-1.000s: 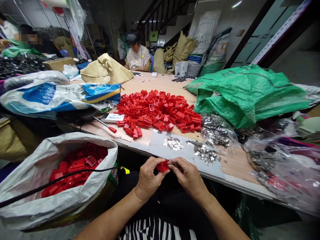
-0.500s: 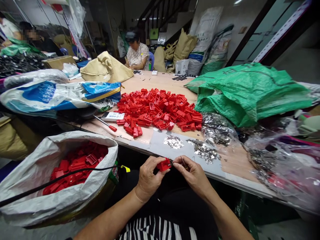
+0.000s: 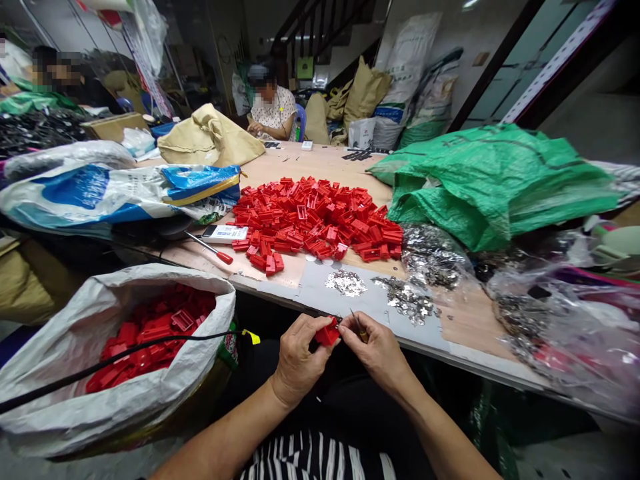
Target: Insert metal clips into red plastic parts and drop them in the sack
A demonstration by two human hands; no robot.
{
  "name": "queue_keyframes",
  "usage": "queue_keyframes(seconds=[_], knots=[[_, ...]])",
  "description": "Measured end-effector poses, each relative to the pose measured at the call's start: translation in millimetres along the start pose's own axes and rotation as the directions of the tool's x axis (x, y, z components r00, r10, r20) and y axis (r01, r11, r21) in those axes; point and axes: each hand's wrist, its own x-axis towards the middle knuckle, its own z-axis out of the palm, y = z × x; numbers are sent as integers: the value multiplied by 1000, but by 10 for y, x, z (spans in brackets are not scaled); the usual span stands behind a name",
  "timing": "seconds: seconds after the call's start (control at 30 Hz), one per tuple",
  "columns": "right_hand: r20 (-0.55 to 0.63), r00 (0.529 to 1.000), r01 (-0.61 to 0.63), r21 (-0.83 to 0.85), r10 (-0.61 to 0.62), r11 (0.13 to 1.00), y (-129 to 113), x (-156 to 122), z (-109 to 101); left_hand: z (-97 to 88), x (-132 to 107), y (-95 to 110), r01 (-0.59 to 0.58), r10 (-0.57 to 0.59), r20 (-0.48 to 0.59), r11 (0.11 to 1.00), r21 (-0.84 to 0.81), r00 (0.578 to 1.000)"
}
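My left hand (image 3: 303, 357) pinches a small red plastic housing (image 3: 327, 331) between thumb and fingers, just in front of the table edge. My right hand (image 3: 373, 347) is closed, its thumb and forefinger touching the housing's right end, where a tiny metal piece seems to show. A thin pointed tool (image 3: 356, 320) sticks up from the right fingers; its lower part is hidden in the grip. On the grey sheet beyond my hands lie a pile of shiny flat metal pieces (image 3: 346, 283) and a second metal pile (image 3: 407, 300).
A heap of red housings (image 3: 310, 217) covers the middle of the table. At left stands a white sack (image 3: 45, 393) of red housings, a black cable (image 3: 150, 341) across it. A red-handled screwdriver (image 3: 223, 257), a green sack (image 3: 500, 180) and a co-worker (image 3: 273, 107) are farther off.
My right fingers have shifted closer against the housing's end, and the pointed tool now stands up from them. The housing has tilted slightly in my left hand.
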Motion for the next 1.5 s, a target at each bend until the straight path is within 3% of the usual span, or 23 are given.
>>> queue_keyframes(seconds=[0.23,0.57,0.7,1.07,1.33,1.5], knots=[[-73,996,-47,-66,42,997,-66,-23,-11,8,4,-33,9,-9,1,1000,-28,1000],[12,1000,-1,-106,3,994,-129,-38,-75,4,-14,-19,8,-6,31,998,-60,999],[103,995,21,-109,-10,994,-82,-29,-129,3,-34,-51,14,-12,44,998,-60,999],[188,980,-113,244,67,963,33,81,-128,10,-10,-27,-2,4,48,1000,-31,999],[190,981,-89,273,36,958,147,96,-25,63,-71,-58,-82,80,35,995,51,996],[253,963,-175,328,92,928,181,76,-66,81,-73,-74,-34,32,51,999,37,998]])
